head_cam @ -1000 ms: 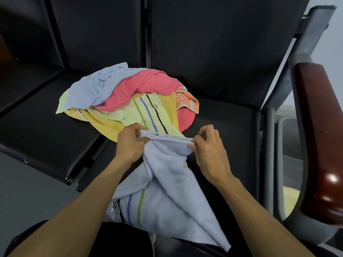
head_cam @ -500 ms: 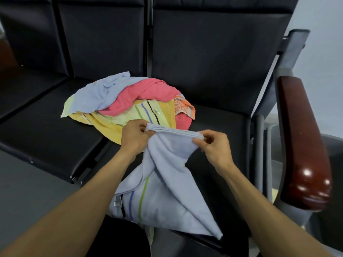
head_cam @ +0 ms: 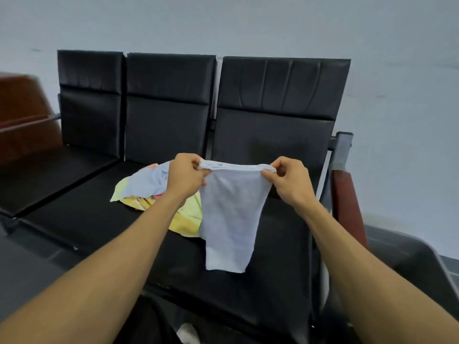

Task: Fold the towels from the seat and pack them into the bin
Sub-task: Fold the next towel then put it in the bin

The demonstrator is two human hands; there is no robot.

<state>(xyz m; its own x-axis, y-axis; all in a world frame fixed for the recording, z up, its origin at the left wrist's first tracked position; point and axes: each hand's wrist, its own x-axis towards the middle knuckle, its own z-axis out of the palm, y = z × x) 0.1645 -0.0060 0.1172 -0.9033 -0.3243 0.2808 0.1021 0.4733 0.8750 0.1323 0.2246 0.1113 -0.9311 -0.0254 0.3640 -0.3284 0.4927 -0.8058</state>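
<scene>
The left hand (head_cam: 185, 176) and right hand (head_cam: 290, 181) each pinched a top corner of a pale blue towel (head_cam: 231, 219), which hung above the black seat (head_cam: 82, 214) beside a heap of towels (head_cam: 149, 187).

The left hand (head_cam: 185, 176) and the hanging towel (head_cam: 231, 214) covered much of the towel pile (head_cam: 146, 187), so its count couldn't be told. The bin (head_cam: 407, 259) ran off the right edge, contents out of sight. The brown armrest (head_cam: 22, 115) at far left was blurred and cropped.
</scene>
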